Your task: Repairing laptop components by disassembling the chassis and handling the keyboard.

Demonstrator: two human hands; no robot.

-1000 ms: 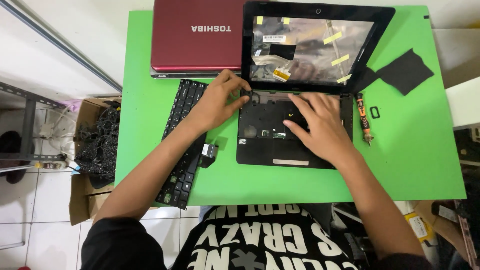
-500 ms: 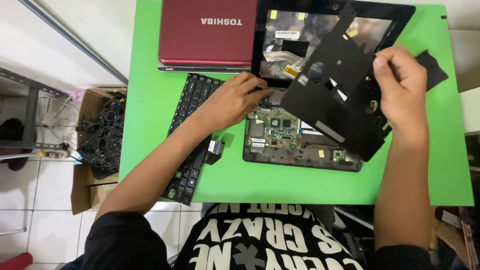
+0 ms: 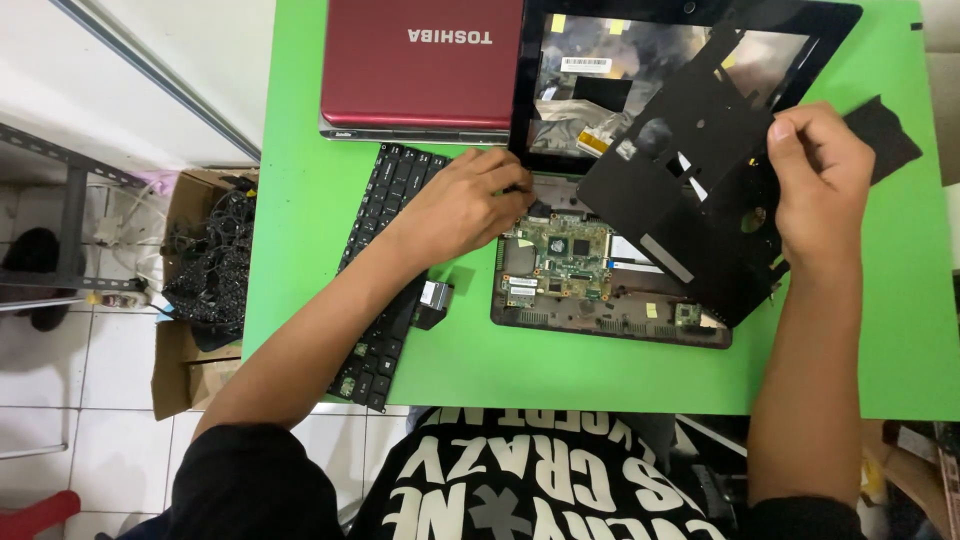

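Table: green top fills most of the frame, bearing all the parts.
Red laptop: closed, top centre, just left of the open screen frame.
Screen frame: black, upper right of centre, panel removed; taped foil and cables show inside.
Base: open laptop shell at centre, below the screen frame; green circuit board is exposed in its left half.
Cover: black palm-rest panel, lifted and tilted over the right half of the base, overlapping the screen frame.
Keyboard: black, detached, lying slantwise left of the base, partly under the left forearm.
Left hand: fingers curled, tips pressing at the upper left corner of the base beside the hinge.
Right hand: pinching the cover's right edge, thumb over it, holding it raised.
Black sheet: small, flat, right of the hand.
Box: cardboard, on the floor at left, full of cables.
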